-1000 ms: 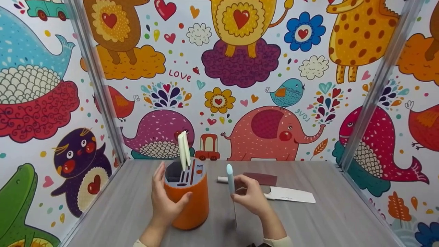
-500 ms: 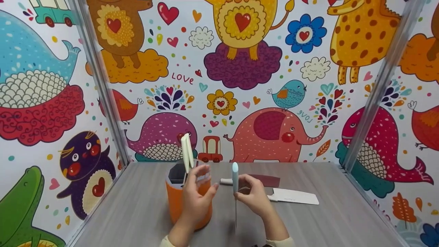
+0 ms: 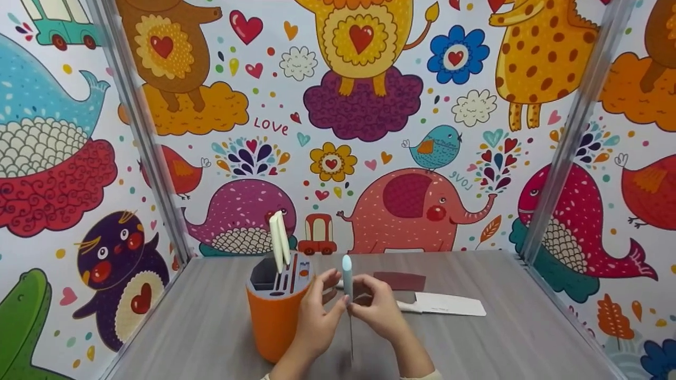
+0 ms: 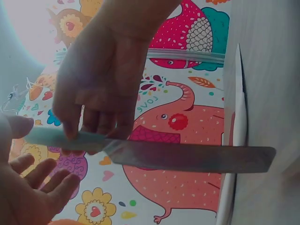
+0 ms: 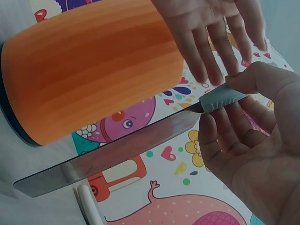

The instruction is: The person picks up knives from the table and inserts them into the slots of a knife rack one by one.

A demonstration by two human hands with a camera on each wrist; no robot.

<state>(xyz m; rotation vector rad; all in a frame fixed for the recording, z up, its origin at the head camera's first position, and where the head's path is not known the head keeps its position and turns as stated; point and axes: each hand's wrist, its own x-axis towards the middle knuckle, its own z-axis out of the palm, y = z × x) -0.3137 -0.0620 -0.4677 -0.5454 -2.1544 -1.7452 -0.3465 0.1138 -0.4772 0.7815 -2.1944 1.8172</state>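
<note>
My right hand point(image 3: 376, 306) pinches the pale blue handle of a kitchen knife point(image 3: 347, 277), held upright with its blade pointing down. In the right wrist view the thumb and fingers of that hand point(image 5: 262, 140) close on the handle, and the long blade point(image 5: 112, 152) slants away beside the block. My left hand point(image 3: 321, 316) is at the handle's other side, its fingers extended and fingertips right by it. In the left wrist view this left hand point(image 4: 33, 187) has its fingers spread below the handle. Left of both hands stands an orange knife block point(image 3: 272, 322) with a grey slotted top.
Two cream-handled utensils point(image 3: 279, 243) stick up from the block's slots. Behind my right hand, a white-bladed cleaver point(image 3: 449, 304) lies on the grey table point(image 3: 496, 348), with a dark red blade point(image 3: 401, 281) further back. Patterned walls with metal corner posts point(image 3: 153, 137) enclose the table.
My left hand has moved right, from beside the knife block, across its front, to the handle of the knife. The right hand keeps its pinch on the upright knife.
</note>
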